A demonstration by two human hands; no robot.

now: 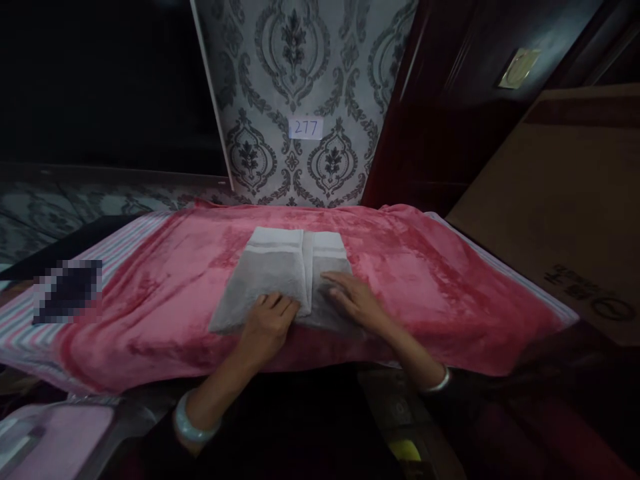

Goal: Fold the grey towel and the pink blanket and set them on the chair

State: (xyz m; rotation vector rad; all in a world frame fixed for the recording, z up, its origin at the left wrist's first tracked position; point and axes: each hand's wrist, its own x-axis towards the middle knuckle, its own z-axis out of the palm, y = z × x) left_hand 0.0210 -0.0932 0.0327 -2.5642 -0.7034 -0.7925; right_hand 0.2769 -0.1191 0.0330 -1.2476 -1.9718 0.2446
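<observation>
A grey towel [270, 277] with a white band near its far end lies on a pink plush blanket [165, 280]. Its two sides are folded inward, and their edges meet along a seam right of the middle. My left hand [270, 327] is at the near edge of the left fold, fingers curled down onto the cloth near the inner corner; its thumb is hidden. Over the right fold, my right hand [357, 300] rests with its fingers stretched out and apart, pointing left toward the seam.
Striped cloth [30, 340] shows under the blanket on the left, with a blurred-out dark object [70, 290] on it. A cardboard box [560, 220] stands at the right. Behind are a dark screen [100, 87], patterned wallpaper and a paper label [306, 128] reading 277.
</observation>
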